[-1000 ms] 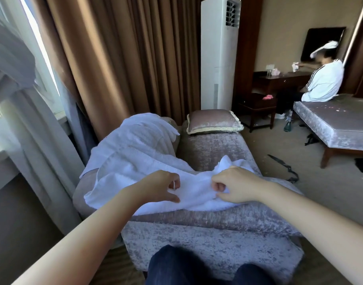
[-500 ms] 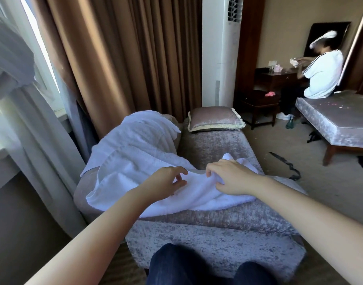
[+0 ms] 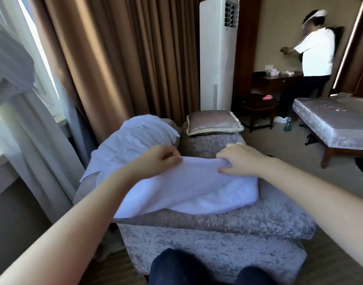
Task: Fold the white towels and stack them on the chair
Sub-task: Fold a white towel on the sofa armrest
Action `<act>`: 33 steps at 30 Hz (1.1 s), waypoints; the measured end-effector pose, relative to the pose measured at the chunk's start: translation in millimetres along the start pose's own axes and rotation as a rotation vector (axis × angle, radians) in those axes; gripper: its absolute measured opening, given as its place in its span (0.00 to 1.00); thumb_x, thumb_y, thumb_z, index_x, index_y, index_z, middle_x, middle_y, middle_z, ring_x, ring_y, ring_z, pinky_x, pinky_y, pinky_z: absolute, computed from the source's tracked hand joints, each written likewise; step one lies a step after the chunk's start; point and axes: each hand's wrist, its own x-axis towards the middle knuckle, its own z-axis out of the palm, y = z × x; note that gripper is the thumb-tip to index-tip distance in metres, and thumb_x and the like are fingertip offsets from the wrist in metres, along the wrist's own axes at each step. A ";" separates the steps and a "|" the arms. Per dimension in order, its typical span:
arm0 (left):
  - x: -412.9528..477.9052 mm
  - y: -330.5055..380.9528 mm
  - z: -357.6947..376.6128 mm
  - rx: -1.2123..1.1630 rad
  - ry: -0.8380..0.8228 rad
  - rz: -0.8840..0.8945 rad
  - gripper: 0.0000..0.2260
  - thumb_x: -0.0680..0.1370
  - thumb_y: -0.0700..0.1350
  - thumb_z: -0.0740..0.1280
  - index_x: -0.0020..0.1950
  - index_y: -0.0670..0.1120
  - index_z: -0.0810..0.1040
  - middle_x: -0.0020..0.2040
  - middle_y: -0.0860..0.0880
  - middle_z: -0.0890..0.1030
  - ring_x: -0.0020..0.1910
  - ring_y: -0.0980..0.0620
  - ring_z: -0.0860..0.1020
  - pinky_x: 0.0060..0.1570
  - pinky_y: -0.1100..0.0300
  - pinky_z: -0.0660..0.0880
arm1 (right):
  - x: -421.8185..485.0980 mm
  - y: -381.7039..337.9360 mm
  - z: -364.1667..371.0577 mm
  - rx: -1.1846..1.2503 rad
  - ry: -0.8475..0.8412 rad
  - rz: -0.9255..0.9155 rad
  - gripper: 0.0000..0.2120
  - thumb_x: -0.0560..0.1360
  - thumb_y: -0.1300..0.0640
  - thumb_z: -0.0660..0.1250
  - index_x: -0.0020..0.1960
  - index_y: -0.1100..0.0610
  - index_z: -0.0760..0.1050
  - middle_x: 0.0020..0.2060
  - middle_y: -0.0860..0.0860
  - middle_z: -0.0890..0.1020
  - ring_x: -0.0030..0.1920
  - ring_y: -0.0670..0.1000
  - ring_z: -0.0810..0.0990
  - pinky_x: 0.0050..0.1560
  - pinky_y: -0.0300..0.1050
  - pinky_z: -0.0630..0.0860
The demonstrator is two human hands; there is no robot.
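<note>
From the head view, our left hand [image 3: 160, 159] is curled, with thumb and fingers pinching the far edge of the white towel [image 3: 189, 192] at its left end. Our right hand [image 3: 238, 161] is curled too, its fingers hooked over the same edge at the right end with the thumb tucked underneath, so both hands grip the cloth. The stretch of edge between them is lifted and pulled fairly straight.

The towel lies on the seat of the grey velvet chair [image 3: 228, 225], long axis running left to right across it. Its near side rests along the front of the seat cushion, its left end passes under our left forearm, and its right end bunches into a rounded fold.

A second heap of white towels [image 3: 135, 136] is draped over the chair's left arm, just behind our left hand. A cushion [image 3: 213, 122] leans at the back of the seat. Brown curtains [image 3: 114, 58] and a tall white air conditioner [image 3: 217, 58] stand behind the chair. Our knees [image 3: 176, 268] in dark trousers sit just before it. Well apart on the right, another person [image 3: 316, 50] stands by a dark desk [image 3: 277, 79], near a low padded bench [image 3: 341, 124] and a small dark table [image 3: 259, 105]
</note>
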 end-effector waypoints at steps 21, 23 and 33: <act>-21.6 -9.4 -141.4 0.651 0.345 -0.374 0.14 0.76 0.47 0.70 0.32 0.50 0.74 0.25 0.51 0.79 0.30 0.53 0.76 0.26 0.62 0.60 | -16.2 46.6 -56.2 -0.169 -0.134 0.271 0.18 0.74 0.51 0.68 0.34 0.54 0.63 0.32 0.49 0.69 0.35 0.52 0.68 0.31 0.45 0.61; -21.9 -19.4 -139.8 0.516 0.364 -0.392 0.13 0.76 0.44 0.69 0.32 0.46 0.73 0.23 0.49 0.80 0.24 0.53 0.77 0.27 0.62 0.63 | -16.5 49.7 -55.8 -0.118 -0.103 0.352 0.17 0.76 0.50 0.66 0.34 0.54 0.64 0.33 0.48 0.70 0.36 0.52 0.70 0.31 0.46 0.64; 18.0 -22.3 -178.6 0.211 0.842 -0.268 0.10 0.79 0.41 0.63 0.44 0.34 0.73 0.38 0.38 0.79 0.33 0.43 0.81 0.29 0.56 0.75 | 7.8 75.3 -138.2 0.417 0.926 0.608 0.15 0.78 0.50 0.65 0.36 0.55 0.69 0.31 0.58 0.79 0.38 0.58 0.78 0.37 0.49 0.68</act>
